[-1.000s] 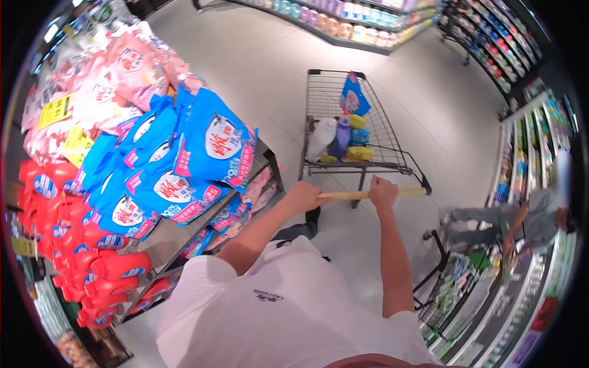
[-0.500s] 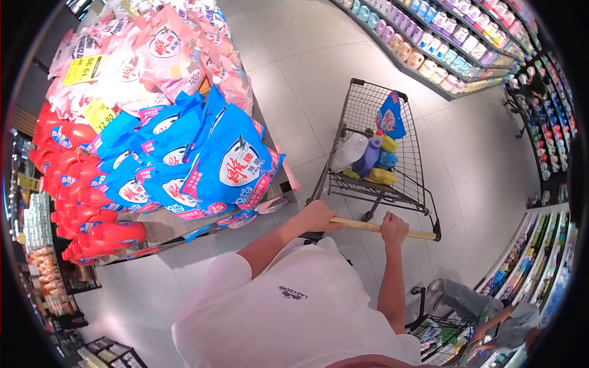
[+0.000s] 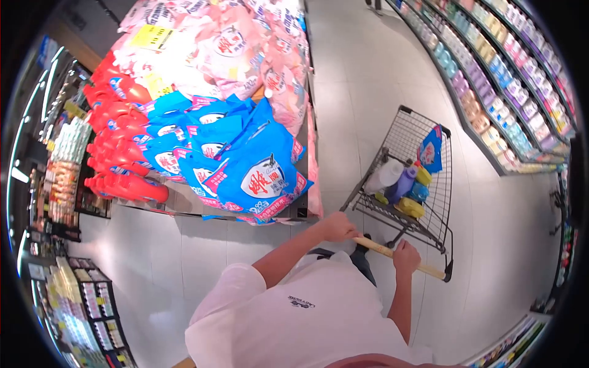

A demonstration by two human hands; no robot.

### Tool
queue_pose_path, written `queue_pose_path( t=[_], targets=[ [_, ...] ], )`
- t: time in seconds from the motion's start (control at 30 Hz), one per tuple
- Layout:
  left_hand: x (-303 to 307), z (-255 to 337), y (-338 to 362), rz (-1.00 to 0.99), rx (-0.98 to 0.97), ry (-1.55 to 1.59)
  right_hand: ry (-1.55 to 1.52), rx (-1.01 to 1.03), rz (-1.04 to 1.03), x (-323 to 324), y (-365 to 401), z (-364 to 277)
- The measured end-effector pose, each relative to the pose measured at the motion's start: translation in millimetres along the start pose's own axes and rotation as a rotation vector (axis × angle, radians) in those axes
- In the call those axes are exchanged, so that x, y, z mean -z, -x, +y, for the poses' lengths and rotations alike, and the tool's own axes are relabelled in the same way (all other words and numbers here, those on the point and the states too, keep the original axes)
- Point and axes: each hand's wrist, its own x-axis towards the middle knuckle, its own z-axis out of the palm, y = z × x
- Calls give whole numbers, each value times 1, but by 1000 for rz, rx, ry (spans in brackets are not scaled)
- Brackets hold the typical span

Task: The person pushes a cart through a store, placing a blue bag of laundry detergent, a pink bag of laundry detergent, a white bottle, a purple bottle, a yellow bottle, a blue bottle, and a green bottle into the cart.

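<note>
My left hand (image 3: 339, 227) is wrapped round the left part of the cart's pale wooden-looking handle bar (image 3: 381, 247). Farther right along the same bar, my right hand (image 3: 406, 256) is closed on it too. Beyond the bar stands the dark wire shopping cart (image 3: 442, 211). Inside it lie a white bottle (image 3: 384, 178), a purple bottle (image 3: 405, 183), a yellow package (image 3: 410, 207) and a blue item (image 3: 418, 192). A blue bag (image 3: 431, 150) leans upright against the cart's far right side.
On my left is a display piled with blue detergent bags (image 3: 264, 168), pink bags (image 3: 227, 52) and red bottles (image 3: 132, 187), with a yellow price sign (image 3: 152, 37). Shelves of bottles (image 3: 491, 92) line the right side. A tiled aisle floor (image 3: 353, 55) runs between them.
My view has turned, so the display and cart appear farther right. Both hands stay on the handle bar. The other person and their cart at lower right have left view.
</note>
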Motion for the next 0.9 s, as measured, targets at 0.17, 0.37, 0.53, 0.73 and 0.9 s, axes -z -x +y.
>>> queue_pose_path(
  t=[0.17, 0.37, 0.53, 0.73, 0.9],
  targets=[
    [17, 20, -25, 37, 179, 99, 12, 112, -130, 43, -36, 8],
    [19, 28, -48, 92, 232, 85, 24, 229, -241, 63, -85, 18],
    [58, 39, -71, 165, 278, 151, 28, 308, -229, 108, -120, 5],
    [79, 20, -104, 151, 362, 152, 16, 331, -239, 119, -172, -15],
    [84, -17, -130, 160, 448, 35, -5, 360, -250, 92, -224, -35]
  ],
)
